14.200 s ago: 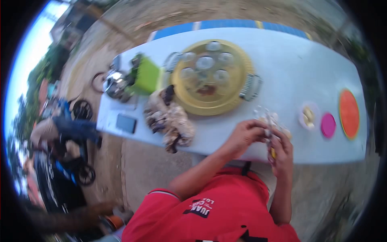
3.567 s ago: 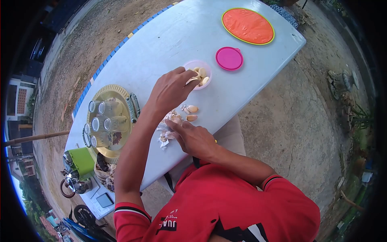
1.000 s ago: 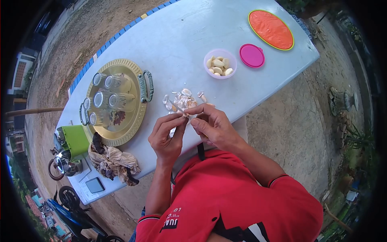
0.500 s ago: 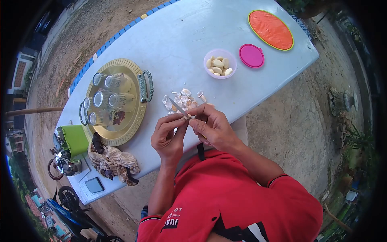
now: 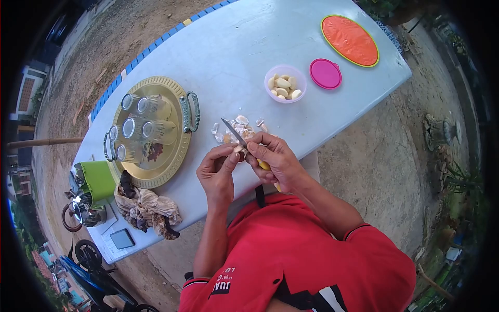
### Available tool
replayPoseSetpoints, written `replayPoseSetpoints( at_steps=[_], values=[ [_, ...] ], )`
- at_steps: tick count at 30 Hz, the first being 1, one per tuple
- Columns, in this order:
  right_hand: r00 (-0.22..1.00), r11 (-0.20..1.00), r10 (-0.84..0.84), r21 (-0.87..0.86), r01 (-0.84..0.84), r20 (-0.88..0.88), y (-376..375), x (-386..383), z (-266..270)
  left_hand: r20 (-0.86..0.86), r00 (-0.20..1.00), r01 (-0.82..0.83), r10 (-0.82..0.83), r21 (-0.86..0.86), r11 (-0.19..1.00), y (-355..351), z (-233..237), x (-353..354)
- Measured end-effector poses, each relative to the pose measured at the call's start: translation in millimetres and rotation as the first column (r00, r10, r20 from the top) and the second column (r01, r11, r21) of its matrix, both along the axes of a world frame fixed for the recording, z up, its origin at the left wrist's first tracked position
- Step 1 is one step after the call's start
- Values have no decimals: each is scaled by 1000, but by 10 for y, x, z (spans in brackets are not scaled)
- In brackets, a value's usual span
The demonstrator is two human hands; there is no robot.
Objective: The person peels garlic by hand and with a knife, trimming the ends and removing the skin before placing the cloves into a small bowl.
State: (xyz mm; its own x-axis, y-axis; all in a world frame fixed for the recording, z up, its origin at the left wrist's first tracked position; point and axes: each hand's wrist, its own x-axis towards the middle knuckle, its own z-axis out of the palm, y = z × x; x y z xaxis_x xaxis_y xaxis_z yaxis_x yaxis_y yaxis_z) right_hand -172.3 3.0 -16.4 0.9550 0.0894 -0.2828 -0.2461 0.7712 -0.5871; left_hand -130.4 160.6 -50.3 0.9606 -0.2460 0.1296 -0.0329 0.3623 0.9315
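Note:
Near the table's front edge my right hand (image 5: 274,157) is closed round the yellow handle of a small knife (image 5: 234,131), its blade pointing up and to the left. My left hand (image 5: 217,172) pinches a garlic clove (image 5: 239,148) between thumb and fingers, close beside the blade. Just beyond my hands lies a heap of garlic skins and pieces (image 5: 241,126) on the table. Farther off stands a pale pink bowl (image 5: 268,83) with several peeled cloves (image 5: 282,83) in it.
A gold tray (image 5: 174,156) with several upturned glasses (image 5: 132,128) stands at the left. Near it are a green container (image 5: 97,179), a crumpled cloth (image 5: 150,207) and a phone (image 5: 122,238). A pink lid (image 5: 326,74) and an orange oval item (image 5: 350,40) lie at the right.
The knife has turned in my right hand, and its yellow handle now shows more. My left hand has shifted slightly, with its thumb higher against the clove.

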Motion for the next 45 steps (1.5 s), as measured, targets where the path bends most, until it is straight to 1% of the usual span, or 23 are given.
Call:
replayPoseSetpoints(
  at_steps=[1,2,3,4,5,6,8,10,12,13,15,16,18,22,24,28,30,31,33,40,42,43,45],
  values=[
    [1000,1000,3,-1,-3,1,6,4,0,-132,990,37,-50,-97,995,12,-8,-1],
    [999,994,-15,-107,19,36,13,5,2,-256,960,60,-111,-198,978,18,-11,2],
    [997,977,-31,-209,45,71,25,-3,2,-256,961,57,-108,-198,979,-9,39,1],
    [997,977,-29,-208,43,69,62,-15,2,-405,908,6,-110,-251,968,-54,119,-8],
    [987,927,-73,-356,120,141,112,-19,4,-540,833,-51,-123,-296,954,-80,166,-6],
    [970,847,-105,-490,204,221,136,-21,10,-538,834,-50,-124,-297,954,-59,164,-7],
    [967,819,-87,-535,207,241,132,-42,87,-587,760,18,-278,-409,912,11,148,-23],
    [965,792,-66,-575,206,254,134,-61,99,-617,746,8,-250,-367,930,30,207,-23],
    [976,846,-53,-510,157,213,121,-49,61,-641,735,1,-221,-326,945,42,230,-18],
    [975,845,-52,-510,157,215,110,-37,51,-630,745,16,-217,-308,951,40,232,-13],
    [986,894,-3,-441,77,166,76,-5,33,-617,757,36,-216,-290,956,25,256,-1],
    [986,894,-5,-442,80,166,48,3,16,-599,773,52,-208,-266,963,15,288,-1],
    [994,926,35,-378,7,104,4,1,-18,-583,788,66,-198,-239,969,15,297,-9],
    [995,933,37,-360,-3,88,13,3,-26,-581,796,69,-171,-192,979,4,288,1],
    [997,964,66,-260,-54,36,-24,2,-13,-589,792,56,-162,-193,980,-3,291,7],
    [994,980,104,-173,-99,21,-92,2,18,-548,817,72,-181,-215,974,23,290,27],
    [986,987,156,-27,-158,-59,-156,25,16,-530,825,87,-196,-222,971,32,298,46],
    [986,987,158,-26,-160,-58,-175,41,-2,-523,826,110,-213,-221,969,34,315,59],
    [983,987,146,88,-136,-112,-207,67,-44,-513,826,135,-233,-221,966,43,327,83],
    [968,976,169,169,-138,-186,-201,140,-98,-521,825,184,-217,-115,976,147,295,106],
    [976,973,129,215,-90,-177,-214,174,-114,-530,817,203,-227,-105,974,184,300,96],
    [976,973,130,213,-91,-176,-219,197,-131,-533,810,226,-244,-101,969,191,323,96],
    [980,990,107,105,-90,-168,-201,234,-165,-536,803,248,-260,-97,964,206,326,94]
  ],
)
